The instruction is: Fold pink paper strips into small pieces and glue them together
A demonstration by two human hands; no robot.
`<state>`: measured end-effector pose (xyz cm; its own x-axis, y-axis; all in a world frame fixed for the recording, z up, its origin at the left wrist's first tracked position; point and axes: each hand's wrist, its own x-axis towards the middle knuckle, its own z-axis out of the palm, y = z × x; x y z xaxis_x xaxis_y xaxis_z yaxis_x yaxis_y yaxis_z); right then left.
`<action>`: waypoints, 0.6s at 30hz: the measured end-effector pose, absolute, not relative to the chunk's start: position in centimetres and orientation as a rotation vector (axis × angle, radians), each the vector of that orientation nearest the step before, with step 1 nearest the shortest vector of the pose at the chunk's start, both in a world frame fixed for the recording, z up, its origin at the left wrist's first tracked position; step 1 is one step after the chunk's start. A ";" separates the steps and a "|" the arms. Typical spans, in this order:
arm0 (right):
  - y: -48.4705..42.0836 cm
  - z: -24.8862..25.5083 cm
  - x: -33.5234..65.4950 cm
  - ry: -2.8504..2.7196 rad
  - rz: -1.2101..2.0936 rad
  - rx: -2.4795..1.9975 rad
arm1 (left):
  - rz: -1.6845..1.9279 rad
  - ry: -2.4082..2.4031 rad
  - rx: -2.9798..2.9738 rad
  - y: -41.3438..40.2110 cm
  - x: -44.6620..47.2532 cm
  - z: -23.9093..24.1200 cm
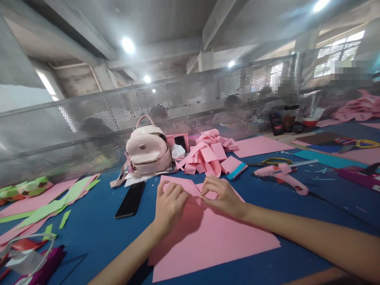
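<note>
Left hand [171, 202]: bare, fingers slim, knuckles lightly rounded. Right hand [223, 198]: also bare, fingers slender. Left forearm [133, 251] and right forearm [299, 225]: uncovered along their whole visible length, smooth-outlined, slim, narrowest at the wrists, broadening toward the near side.

The right hand [220, 194] pinches pink paper [194, 200] beside the curled left hand [171, 202], over pink sheets [213, 247] on a blue table [95, 241]. A black phone [130, 201] lies left, a pink glue gun [282, 173] right, a pale backpack [148, 148] behind
</note>
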<state>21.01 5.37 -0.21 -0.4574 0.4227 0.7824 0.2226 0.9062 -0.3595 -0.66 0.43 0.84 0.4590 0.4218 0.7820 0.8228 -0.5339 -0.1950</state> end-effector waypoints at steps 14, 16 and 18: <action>5.7 -0.5 21.3 -2.092 0.235 -0.507 | -0.907 -0.972 -2.143 0.6 -1.0 1.6; 5.6 -0.4 21.2 -2.099 0.247 -0.502 | -0.904 -0.960 -2.139 0.6 -1.1 1.6; 5.6 -0.4 21.3 -2.104 0.262 -0.501 | -0.908 -0.944 -2.136 0.7 -1.2 1.5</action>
